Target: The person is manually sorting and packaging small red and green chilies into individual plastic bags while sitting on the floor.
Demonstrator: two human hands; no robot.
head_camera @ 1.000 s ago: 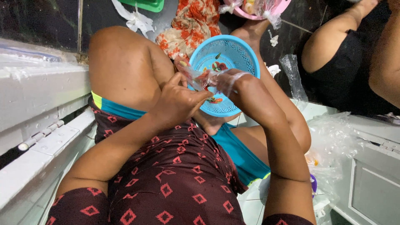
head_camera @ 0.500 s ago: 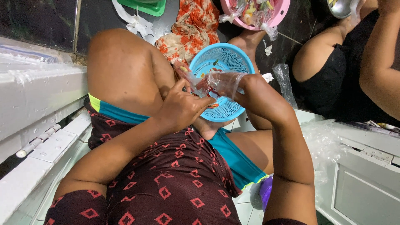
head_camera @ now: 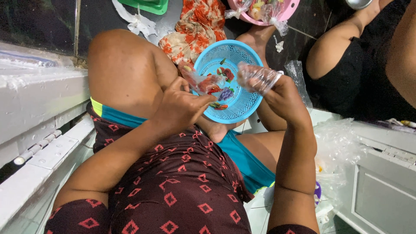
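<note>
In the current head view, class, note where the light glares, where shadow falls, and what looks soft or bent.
Head view: glare on the clear plastic bag in the right hand and on the white ledge; the dark floor lies in shadow; the left hand and blue basket look sharp; edges bend slightly.

dark floor, white hinged cabinet, pale tiles

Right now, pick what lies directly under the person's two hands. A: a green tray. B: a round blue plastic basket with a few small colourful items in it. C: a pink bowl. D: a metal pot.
B: the left hand and right hand, each holding clear plastic wrap, are over the round blue basket; the pink bowl sits farther off, at the top.
</note>
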